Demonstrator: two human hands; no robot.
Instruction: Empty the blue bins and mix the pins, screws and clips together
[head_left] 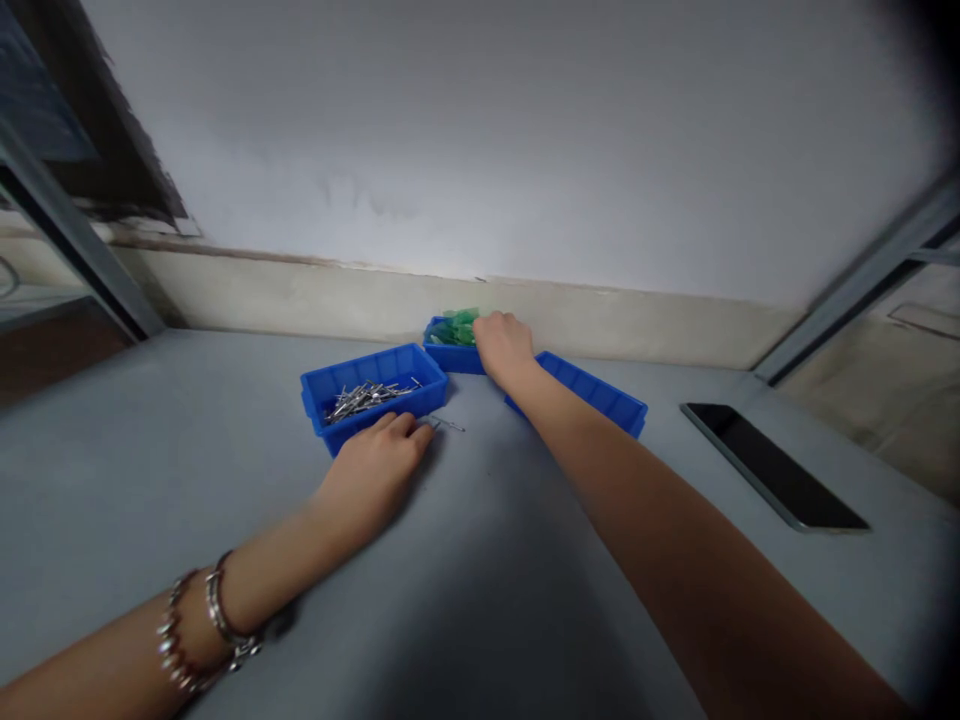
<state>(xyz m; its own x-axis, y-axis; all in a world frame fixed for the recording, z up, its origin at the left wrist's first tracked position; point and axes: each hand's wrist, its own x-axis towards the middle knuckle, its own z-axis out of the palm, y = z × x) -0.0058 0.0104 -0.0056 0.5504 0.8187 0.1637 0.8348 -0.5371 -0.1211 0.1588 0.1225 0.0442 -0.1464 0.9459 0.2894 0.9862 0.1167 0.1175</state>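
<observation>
From afar I see left hand (382, 455) pinching a pin (451, 425) just beside the left bin (356, 370), right hand (505, 345) at green pieces (459, 328) in the back bin (454, 358), closure hidden; I judge both light, pin stiff and slick, best gripped mid-length.

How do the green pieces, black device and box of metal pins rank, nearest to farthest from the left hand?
1. Box of metal pins: just beyond the left hand
2. Green pieces: back by the wall
3. Black device: far right
</observation>
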